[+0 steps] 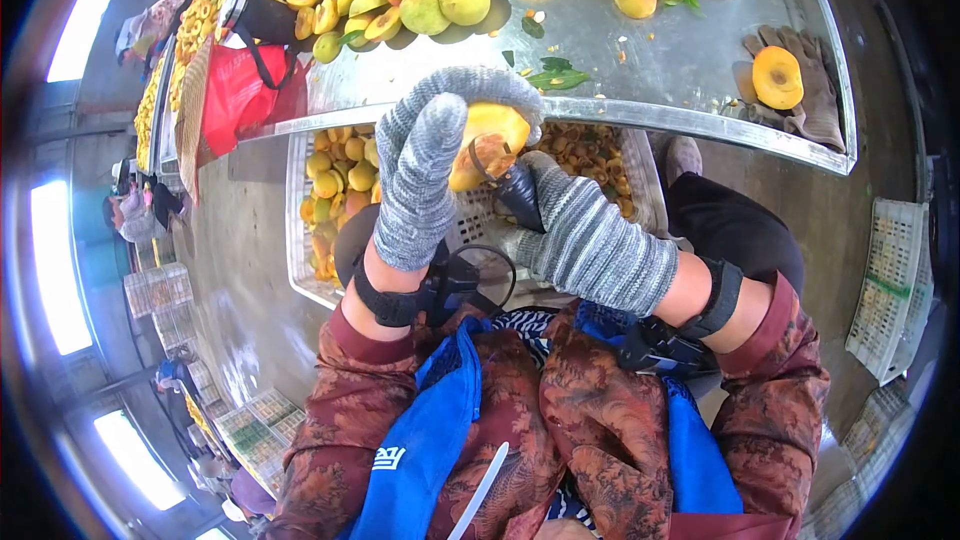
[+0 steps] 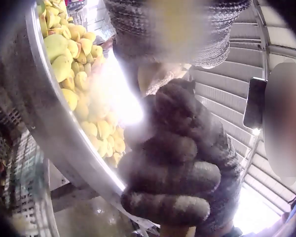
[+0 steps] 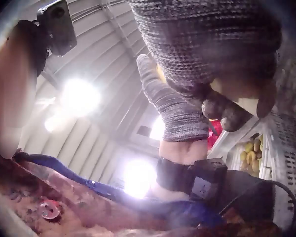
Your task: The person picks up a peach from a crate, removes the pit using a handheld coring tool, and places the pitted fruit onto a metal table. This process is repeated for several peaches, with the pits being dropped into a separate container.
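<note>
In the head view my left hand point(image 1: 425, 165), in a grey knitted glove, grips a yellow fruit point(image 1: 488, 145) above the table's near edge. My right hand point(image 1: 600, 240), gloved alike, holds a tool by its black handle point(image 1: 518, 197); the tool's thin dark end touches the fruit's lower side. The right wrist view has my right hand point(image 3: 212, 44) large at the top, with dark fingertips curled, and my left hand point(image 3: 172, 108) beyond it. Curled dark glove fingers point(image 2: 167, 182) fill the middle of the left wrist view; the tool is hidden there.
Yellow fruits point(image 1: 440, 0), whole and halved, are heaped on the metal table point(image 1: 400, 83). At its right lie a brown glove point(image 1: 822, 90) and a halved fruit point(image 1: 777, 78); a red bag point(image 1: 238, 100) is at left. Below the edge stands a fruit-filled crate point(image 1: 297, 210).
</note>
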`<state>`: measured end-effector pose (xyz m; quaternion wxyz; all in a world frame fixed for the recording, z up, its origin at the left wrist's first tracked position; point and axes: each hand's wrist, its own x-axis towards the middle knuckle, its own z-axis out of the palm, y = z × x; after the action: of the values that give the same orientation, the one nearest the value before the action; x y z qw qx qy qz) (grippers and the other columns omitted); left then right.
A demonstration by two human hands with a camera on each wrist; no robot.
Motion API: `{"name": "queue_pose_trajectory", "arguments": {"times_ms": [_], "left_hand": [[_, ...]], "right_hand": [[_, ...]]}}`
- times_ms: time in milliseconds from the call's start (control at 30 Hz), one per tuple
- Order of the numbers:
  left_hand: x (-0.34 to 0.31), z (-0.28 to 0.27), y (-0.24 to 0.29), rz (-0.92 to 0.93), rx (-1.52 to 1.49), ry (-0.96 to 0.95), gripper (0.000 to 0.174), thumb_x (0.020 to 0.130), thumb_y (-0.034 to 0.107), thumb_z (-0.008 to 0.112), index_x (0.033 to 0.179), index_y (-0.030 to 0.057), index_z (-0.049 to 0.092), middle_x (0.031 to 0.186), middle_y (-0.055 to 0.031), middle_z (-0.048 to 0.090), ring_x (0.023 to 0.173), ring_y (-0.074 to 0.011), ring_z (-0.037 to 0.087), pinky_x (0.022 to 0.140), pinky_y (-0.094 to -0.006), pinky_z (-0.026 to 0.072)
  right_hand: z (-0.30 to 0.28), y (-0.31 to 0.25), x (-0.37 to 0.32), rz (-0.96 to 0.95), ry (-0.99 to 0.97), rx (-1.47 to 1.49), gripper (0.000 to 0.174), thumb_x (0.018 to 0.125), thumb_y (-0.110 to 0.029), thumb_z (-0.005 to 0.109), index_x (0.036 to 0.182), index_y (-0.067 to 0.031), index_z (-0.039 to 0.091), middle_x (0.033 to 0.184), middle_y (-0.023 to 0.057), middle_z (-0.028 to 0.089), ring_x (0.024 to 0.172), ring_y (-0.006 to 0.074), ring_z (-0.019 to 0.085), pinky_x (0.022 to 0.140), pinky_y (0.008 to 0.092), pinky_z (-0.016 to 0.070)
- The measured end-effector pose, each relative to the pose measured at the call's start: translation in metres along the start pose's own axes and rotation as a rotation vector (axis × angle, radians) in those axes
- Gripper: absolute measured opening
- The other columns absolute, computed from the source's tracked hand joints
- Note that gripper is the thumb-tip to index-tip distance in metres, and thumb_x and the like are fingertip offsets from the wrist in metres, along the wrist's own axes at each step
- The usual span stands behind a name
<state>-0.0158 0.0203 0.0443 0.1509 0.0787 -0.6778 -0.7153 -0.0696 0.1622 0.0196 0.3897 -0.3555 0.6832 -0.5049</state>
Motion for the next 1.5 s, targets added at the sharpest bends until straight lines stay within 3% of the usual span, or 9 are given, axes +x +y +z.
{"name": "queue_pose_trajectory", "arguments": {"times_ms": [333, 467, 600, 700, 767, 1133, 1200, 1233, 1500], "left_hand": [[0.01, -0.004, 0.018, 0.09, 0.274, -0.187, 0.029, 0.085, 0.026, 0.05, 0.089, -0.0004, 0.061, 0.083, -0.0063, 0.062, 0.081, -0.0145, 0.056, 0.077, -0.0271, 0.043], [0.016, -0.01, 0.019, -0.109, 0.188, -0.207, 0.027, 0.083, 0.019, 0.051, 0.1, -0.0006, 0.057, 0.095, -0.0137, 0.062, 0.081, -0.0191, 0.061, 0.077, -0.0307, 0.0494], [0.018, -0.005, 0.016, 0.195, 0.29, -0.206, 0.024, 0.083, 0.023, 0.054, 0.086, 0.0003, 0.062, 0.081, -0.0055, 0.061, 0.079, -0.0137, 0.057, 0.074, -0.0264, 0.0445], [0.018, -0.006, 0.015, 0.213, 0.291, -0.208, 0.022, 0.082, 0.021, 0.056, 0.086, 0.0004, 0.062, 0.081, -0.0051, 0.061, 0.08, -0.0126, 0.057, 0.075, -0.0258, 0.0443], [0.021, -0.007, 0.016, 0.063, 0.251, -0.2, 0.024, 0.08, 0.022, 0.056, 0.088, -0.0005, 0.061, 0.082, -0.0074, 0.062, 0.08, -0.0145, 0.058, 0.076, -0.027, 0.0453], [0.027, -0.01, -0.001, -0.024, 0.162, -0.144, 0.025, 0.08, 0.021, 0.055, 0.09, -0.0008, 0.061, 0.083, -0.0097, 0.063, 0.08, -0.0161, 0.059, 0.077, -0.0287, 0.0457], [0.031, -0.017, -0.006, 0.224, 0.388, -0.284, 0.025, 0.081, 0.023, 0.054, 0.091, 0.001, 0.061, 0.088, -0.0097, 0.062, 0.084, -0.0175, 0.059, 0.078, -0.0292, 0.0454], [0.03, -0.016, 0.001, -0.123, 0.341, -0.278, 0.026, 0.083, 0.025, 0.052, 0.093, 0.003, 0.061, 0.094, -0.0094, 0.061, 0.087, -0.0186, 0.058, 0.079, -0.0297, 0.0448], [0.038, -0.026, -0.01, -0.078, 0.361, -0.393, 0.028, 0.083, 0.025, 0.051, 0.085, -0.0009, 0.062, 0.083, -0.0092, 0.061, 0.08, -0.0166, 0.058, 0.077, -0.0278, 0.0446]], "right_hand": [[0.011, 0.011, 0.005, -0.002, -0.086, 0.136, 0.062, 0.072, -0.016, 0.069, 0.122, 0.0034, 0.036, 0.094, 0.0093, 0.058, 0.085, 0.0143, 0.055, 0.073, 0.0279, 0.0461], [0.003, 0.001, 0.004, 0.011, -0.101, 0.14, 0.054, 0.075, -0.01, 0.066, 0.12, 0.0032, 0.038, 0.093, 0.0019, 0.053, 0.081, 0.0094, 0.049, 0.07, 0.0245, 0.0443], [0.006, 0.005, 0.005, -0.024, -0.074, 0.291, 0.052, 0.072, -0.023, 0.066, 0.11, 0.0055, 0.044, 0.088, 0.0198, 0.058, 0.082, 0.0296, 0.058, 0.074, 0.0336, 0.0455], [0.004, 0.004, 0.004, 0.03, -0.168, 0.346, 0.049, 0.072, -0.021, 0.066, 0.108, 0.0048, 0.045, 0.087, 0.0185, 0.058, 0.081, 0.0291, 0.058, 0.073, 0.0342, 0.0458], [0.008, 0.007, 0.003, -0.083, -0.024, 0.1, 0.05, 0.074, -0.014, 0.068, 0.112, 0.005, 0.042, 0.083, 0.0006, 0.05, 0.073, 0.0082, 0.046, 0.064, 0.0226, 0.0423], [0.006, 0.005, 0.006, -0.006, 0.048, -0.031, 0.052, 0.074, -0.014, 0.067, 0.113, 0.0073, 0.039, 0.085, 0.0085, 0.055, 0.075, 0.0124, 0.052, 0.068, 0.0255, 0.0445], [0.003, 0.001, 0.008, 0.162, -0.124, 0.069, 0.053, 0.075, -0.013, 0.066, 0.115, 0.0076, 0.038, 0.087, 0.0072, 0.055, 0.075, 0.0108, 0.051, 0.069, 0.0248, 0.0448], [0.004, 0.0, 0.007, 0.176, -0.112, 0.029, 0.052, 0.075, -0.012, 0.066, 0.114, 0.0071, 0.038, 0.087, 0.0054, 0.054, 0.074, 0.0098, 0.05, 0.069, 0.0241, 0.0446], [-0.002, 0.0, 0.01, 0.302, -0.275, 0.401, 0.042, 0.076, -0.013, 0.065, 0.109, 0.0024, 0.043, 0.079, 0.0025, 0.054, 0.069, 0.0079, 0.053, 0.061, 0.0239, 0.0469]]}}
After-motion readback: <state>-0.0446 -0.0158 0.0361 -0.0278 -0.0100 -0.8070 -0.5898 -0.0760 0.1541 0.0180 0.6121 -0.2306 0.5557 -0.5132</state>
